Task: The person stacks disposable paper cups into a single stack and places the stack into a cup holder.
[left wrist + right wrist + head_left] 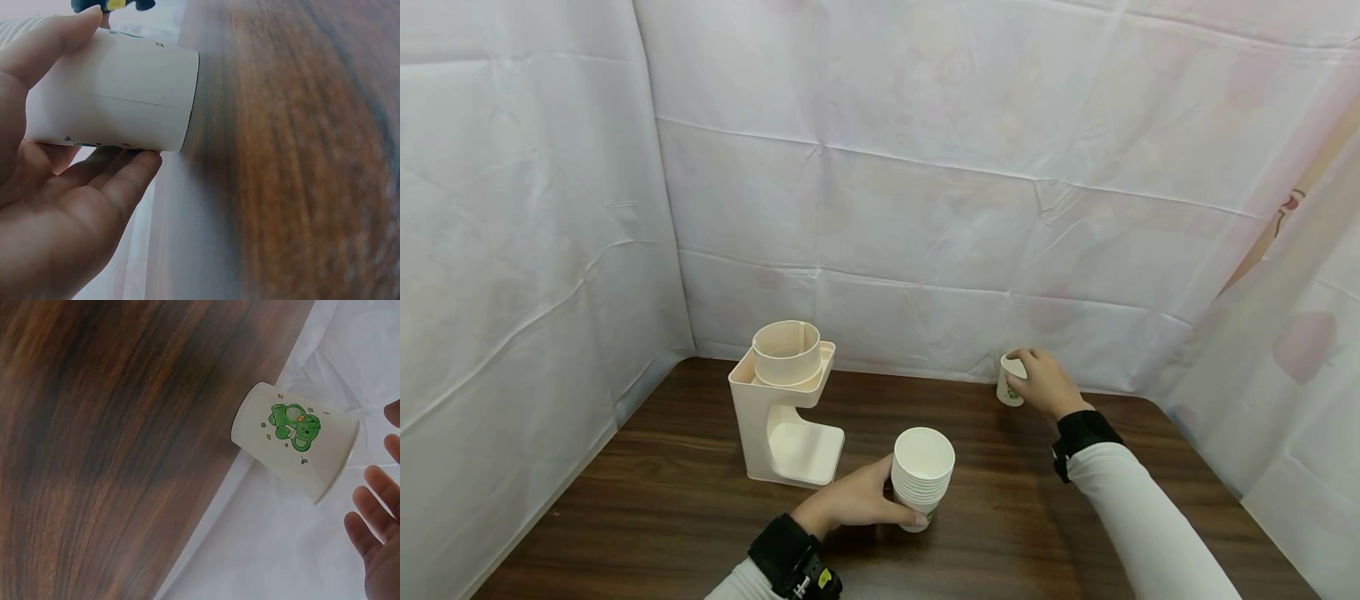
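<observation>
My left hand (853, 502) grips a nested stack of white paper cups (922, 458), thumb on the near side and fingers around the far side. In the left wrist view the bottom cup (134, 87) has its base close over the wooden table. At the back right, a single white paper cup (1009, 392) stands upright, with a green cartoon animal (297, 425) printed on its side. Over its rim reaches my right hand (1047, 385). The right wrist view has that hand's fingers (362, 534) spread and loosely extended, apart from the cup's wall.
A cream-coloured stand (748, 425) with a round open holder (786, 367) on top and a low shelf (808, 450) stands left of the cup stack. White patterned sheets (887, 208) hang behind and beside the dark wooden table (647, 500).
</observation>
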### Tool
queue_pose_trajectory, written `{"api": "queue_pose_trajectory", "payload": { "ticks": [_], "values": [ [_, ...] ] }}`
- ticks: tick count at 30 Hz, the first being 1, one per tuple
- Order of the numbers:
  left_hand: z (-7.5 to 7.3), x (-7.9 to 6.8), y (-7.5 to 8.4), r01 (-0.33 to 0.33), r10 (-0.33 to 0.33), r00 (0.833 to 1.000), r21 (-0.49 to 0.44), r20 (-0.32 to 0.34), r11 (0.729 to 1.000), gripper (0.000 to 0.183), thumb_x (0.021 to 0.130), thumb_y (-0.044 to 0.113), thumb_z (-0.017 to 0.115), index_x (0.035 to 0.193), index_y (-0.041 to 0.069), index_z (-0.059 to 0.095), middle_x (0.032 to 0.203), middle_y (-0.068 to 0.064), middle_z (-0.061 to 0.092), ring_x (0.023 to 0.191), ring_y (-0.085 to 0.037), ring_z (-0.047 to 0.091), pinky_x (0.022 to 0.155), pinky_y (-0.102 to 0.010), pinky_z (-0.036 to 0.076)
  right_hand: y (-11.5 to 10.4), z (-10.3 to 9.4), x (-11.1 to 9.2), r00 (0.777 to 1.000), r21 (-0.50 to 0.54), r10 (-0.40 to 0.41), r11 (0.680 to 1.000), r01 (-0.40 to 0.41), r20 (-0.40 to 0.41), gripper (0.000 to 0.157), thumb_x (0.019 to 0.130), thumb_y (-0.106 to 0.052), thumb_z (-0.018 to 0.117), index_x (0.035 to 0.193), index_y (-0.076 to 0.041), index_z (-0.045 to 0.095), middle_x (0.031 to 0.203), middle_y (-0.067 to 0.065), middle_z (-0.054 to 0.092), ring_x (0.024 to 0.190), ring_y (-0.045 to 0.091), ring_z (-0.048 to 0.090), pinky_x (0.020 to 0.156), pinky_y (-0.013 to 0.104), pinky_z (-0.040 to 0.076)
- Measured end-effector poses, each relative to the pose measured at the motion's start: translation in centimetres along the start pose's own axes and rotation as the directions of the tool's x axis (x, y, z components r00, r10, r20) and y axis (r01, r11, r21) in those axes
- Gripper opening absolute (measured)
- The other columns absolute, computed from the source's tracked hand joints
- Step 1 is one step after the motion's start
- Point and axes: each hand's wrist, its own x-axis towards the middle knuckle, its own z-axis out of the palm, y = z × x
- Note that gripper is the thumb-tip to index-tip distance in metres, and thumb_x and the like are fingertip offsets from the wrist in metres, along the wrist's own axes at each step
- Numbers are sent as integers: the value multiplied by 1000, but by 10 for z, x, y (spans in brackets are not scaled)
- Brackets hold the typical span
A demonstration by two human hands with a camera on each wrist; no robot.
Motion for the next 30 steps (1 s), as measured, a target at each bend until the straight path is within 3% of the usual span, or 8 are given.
{"api": "queue_pose_trajectory", "payload": {
  "ticks": [15,23,30],
  "values": [
    [1,1,1,15,-15,1000,-3,-3,1000,74,78,24,88,140,24,47,120,15,63,120,-10,55,108,-42,34,5,10,12,990,-35,143,989,-142,12,53,98,-31,63,138,1,51,132,37,45,122,54,41,91,66,41],
    [1,1,2,13,-13,1000,-7,7,1000,73,79,23,87,140,23,47,121,15,62,121,-9,54,109,-40,34,-2,7,19,984,-84,157,985,-151,78,50,101,-34,56,141,-3,53,132,37,46,123,54,41,95,67,39],
    [4,1,0,5,-5,1000,-24,18,1000,73,79,22,87,140,24,47,120,14,63,118,-9,55,106,-37,36,-3,5,21,968,-135,203,974,-184,148,51,100,-34,57,143,-7,50,133,38,43,118,57,43,89,66,43]
  ]
}}
